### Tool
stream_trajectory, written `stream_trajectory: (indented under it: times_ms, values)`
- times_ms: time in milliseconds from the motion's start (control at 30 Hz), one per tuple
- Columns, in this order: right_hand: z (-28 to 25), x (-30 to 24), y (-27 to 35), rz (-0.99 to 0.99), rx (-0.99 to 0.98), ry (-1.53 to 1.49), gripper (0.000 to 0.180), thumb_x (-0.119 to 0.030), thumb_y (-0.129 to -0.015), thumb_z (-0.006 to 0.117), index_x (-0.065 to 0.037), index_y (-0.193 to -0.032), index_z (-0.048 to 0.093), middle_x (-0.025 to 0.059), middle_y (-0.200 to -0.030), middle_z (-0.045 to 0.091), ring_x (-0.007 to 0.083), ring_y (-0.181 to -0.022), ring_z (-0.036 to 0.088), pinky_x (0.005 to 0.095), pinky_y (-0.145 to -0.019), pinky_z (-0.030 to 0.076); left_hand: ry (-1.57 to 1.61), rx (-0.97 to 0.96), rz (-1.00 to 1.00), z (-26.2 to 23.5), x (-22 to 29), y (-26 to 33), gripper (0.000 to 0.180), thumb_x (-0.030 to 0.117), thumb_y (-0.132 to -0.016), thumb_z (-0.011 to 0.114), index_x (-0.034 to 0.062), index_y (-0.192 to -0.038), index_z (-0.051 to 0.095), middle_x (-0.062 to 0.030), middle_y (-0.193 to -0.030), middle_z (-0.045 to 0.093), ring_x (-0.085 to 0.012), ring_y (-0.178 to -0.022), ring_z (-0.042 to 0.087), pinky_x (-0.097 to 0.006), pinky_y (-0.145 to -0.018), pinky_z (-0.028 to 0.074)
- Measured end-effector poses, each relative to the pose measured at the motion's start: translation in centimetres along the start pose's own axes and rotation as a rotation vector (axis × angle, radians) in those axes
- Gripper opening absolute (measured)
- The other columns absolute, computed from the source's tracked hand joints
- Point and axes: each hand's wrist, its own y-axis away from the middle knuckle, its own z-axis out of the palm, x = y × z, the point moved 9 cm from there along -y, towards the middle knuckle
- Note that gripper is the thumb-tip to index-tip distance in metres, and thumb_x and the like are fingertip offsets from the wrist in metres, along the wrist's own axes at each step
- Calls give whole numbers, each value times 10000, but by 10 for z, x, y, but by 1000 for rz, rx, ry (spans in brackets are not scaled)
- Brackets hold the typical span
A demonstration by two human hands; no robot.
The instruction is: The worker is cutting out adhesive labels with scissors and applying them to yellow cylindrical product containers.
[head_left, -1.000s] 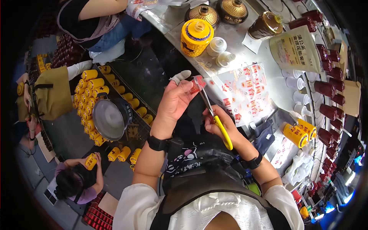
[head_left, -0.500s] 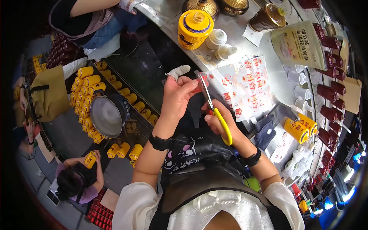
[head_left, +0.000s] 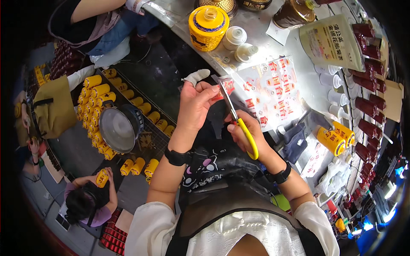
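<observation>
By the shiny bench (head_left: 258,27), my left grip (head_left: 195,102) pinches red film (head_left: 229,86), my right grip (head_left: 248,128) holds scissors (head_left: 243,128), and the cut looks unfinished.

The metal bench (head_left: 176,18) gleamed bright, grey floor tiles (head_left: 79,237) spread away at lower left, and over at lower right, white strip lights (head_left: 389,213) blazed right out of the dark!

The left hand (head_left: 194,104) conceals one end of the red-printed film piece (head_left: 229,86); the right hand (head_left: 253,126) covers part of the yellow-handled scissors (head_left: 249,137). The upper edge truncates a gold vessel (head_left: 218,5) and a co-worker (head_left: 96,10). Small items (head_left: 371,226) toward the lower right rim are too blurred to identify.
</observation>
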Motion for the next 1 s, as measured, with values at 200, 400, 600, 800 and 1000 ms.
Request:
stream_trajectory:
  times_ms: [200,400,600,800,1000]
  values:
    - [-6,2,1,23,6,18,162,-132,-900,628,-56,-1030,569,-18,-745,534,36,-559,482,190,-459,376,47,1,-54,1,-5,-8,436,-59,-850,605,31,-1234,421,-26,-829,597,-148,-824,646,-346,-809,556]
    - [-10,1,6,38,-8,-36,180,-150,-911,612,-76,-1066,557,-26,-732,518,28,-515,465,178,-397,339,81,-55,-118,12,-13,-14,391,-31,-856,595,46,-1210,450,-56,-908,651,-171,-859,664,-349,-825,549]
    - [-28,4,19,69,20,-46,228,-135,-886,617,-100,-1098,542,-30,-725,500,28,-517,457,181,-411,329,117,-65,-160,9,-48,-35,373,-19,-864,575,25,-1220,474,-101,-978,659,-199,-945,663,-377,-908,529]
    - [-76,25,26,21,275,16,225,-153,-907,593,-92,-1114,533,-9,-665,496,44,-456,413,198,-398,317,-408,56,-9,7,-99,-74,352,22,-833,666,-6,-1132,483,-70,-868,656,-148,-798,654,-290,-758,527]
    - [-101,46,15,74,306,53,232,-169,-903,616,-80,-1104,543,-6,-674,507,47,-460,432,198,-398,334,-980,170,130,0,-90,-63,302,77,-779,712,-34,-970,507,-106,-739,668,-186,-714,664,-296,-676,511]
